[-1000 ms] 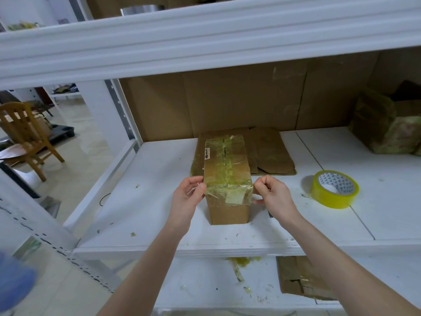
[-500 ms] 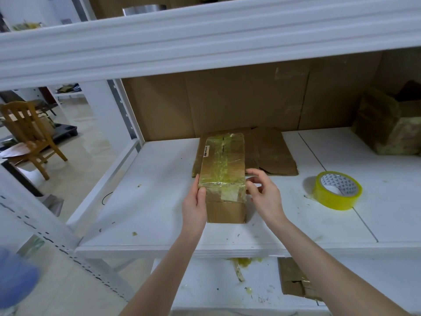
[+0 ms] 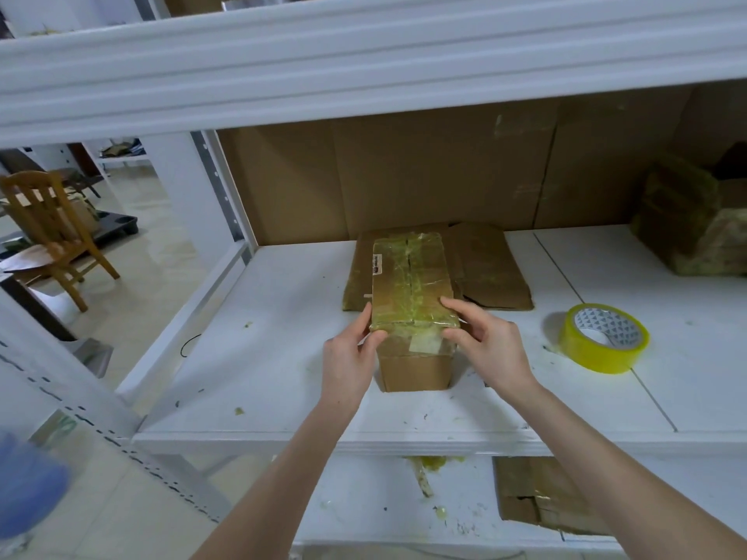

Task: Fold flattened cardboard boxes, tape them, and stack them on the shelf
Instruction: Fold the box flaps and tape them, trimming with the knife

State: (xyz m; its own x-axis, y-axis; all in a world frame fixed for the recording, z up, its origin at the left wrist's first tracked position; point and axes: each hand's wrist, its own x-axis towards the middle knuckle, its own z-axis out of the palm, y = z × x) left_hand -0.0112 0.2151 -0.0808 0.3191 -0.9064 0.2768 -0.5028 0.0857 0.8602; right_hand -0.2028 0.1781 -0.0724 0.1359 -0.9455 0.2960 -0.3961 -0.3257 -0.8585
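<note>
- A second before, you pinched the tape ends at the two near corners of the taped box (image 3: 410,293). At this moment both hands had closed onto the near end itself.
- Your left hand (image 3: 349,349) grasped the near left corner, with the thumb on the front face and the fingers along the left side.
- Your right hand (image 3: 487,345) grasped the near right corner, with the fingers laid over the top edge and the thumb on the taped front face.
- The box stood on the white shelf (image 3: 283,317). Its far end lay over the flattened cardboard (image 3: 489,268) and its near end on bare board.
- The tape roll (image 3: 604,337) lay flat to the right, apart from your right hand and untouched.
- Judgement: taping appeared finished on the top seam, and the shift from pinching to holding suggested a lift or a turn was next. Stacking was not yet done.
- The box's underside and far face were hidden, so their taping could not be confirmed.
- Your left fingertips were hidden behind the box.
- The other boxes (image 3: 695,228) at the far right were cut off by the frame edge.
</note>
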